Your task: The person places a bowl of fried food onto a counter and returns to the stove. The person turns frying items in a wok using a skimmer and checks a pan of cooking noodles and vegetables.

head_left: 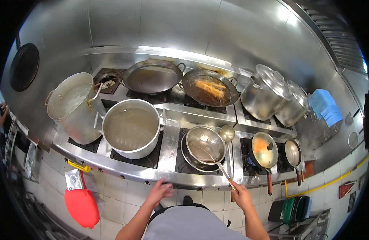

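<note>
My right hand (242, 196) is closed around the wooden grip of a long-handled strainer. The perforated metal bowl of the strainer (205, 140) sits over a round pot (188, 159) on the front burner. Beside it lies a ladle (227, 133), its handle running down close to my right hand. My left hand (159, 192) is held before the stove's front edge with its fingers apart and nothing in it. Closest to that hand on the stove is a large pot of cloudy liquid (131, 130). Behind the strainer, orange-brown food (210, 88) bubbles in oil in a wok (188, 94).
A second wok (152, 80) and a tall stockpot (70, 98) stand at left. Lidded pots (264, 94), a lidded pan (265, 152) and a small pan (292, 154) are at right, some handles overhanging the edge. A red stool-like object (81, 208) stands on the floor.
</note>
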Demonstrator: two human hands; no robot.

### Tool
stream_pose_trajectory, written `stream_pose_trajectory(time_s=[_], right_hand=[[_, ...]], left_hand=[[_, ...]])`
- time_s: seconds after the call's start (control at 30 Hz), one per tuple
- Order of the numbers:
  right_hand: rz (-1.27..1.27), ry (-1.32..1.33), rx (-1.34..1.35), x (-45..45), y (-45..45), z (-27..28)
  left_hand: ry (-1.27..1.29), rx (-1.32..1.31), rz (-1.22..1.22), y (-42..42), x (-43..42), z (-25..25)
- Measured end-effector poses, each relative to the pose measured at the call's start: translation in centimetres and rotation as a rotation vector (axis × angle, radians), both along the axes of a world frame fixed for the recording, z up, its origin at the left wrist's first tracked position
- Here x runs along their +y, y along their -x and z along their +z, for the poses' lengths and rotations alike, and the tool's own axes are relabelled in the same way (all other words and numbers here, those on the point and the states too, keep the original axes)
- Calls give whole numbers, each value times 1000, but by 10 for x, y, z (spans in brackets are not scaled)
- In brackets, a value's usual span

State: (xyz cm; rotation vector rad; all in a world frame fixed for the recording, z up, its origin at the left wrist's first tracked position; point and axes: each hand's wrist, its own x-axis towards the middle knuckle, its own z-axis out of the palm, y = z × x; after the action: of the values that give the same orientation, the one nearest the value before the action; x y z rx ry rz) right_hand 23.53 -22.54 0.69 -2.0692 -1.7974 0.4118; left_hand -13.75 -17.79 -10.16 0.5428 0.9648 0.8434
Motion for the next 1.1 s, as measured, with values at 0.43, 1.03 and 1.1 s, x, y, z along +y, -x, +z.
stream_pose_trajectory(time_s=[0.43,1.03,1.1], right_hand=[[-150,110,1047,13,-23,24],[187,119,1695,238,28,164],[194,159,1726,263,33,174]], left_hand=[[68,-177,296,-135,116,-15],[94,-251,290,-162,92,-15],[91,-259,284,-160,91,-22]])
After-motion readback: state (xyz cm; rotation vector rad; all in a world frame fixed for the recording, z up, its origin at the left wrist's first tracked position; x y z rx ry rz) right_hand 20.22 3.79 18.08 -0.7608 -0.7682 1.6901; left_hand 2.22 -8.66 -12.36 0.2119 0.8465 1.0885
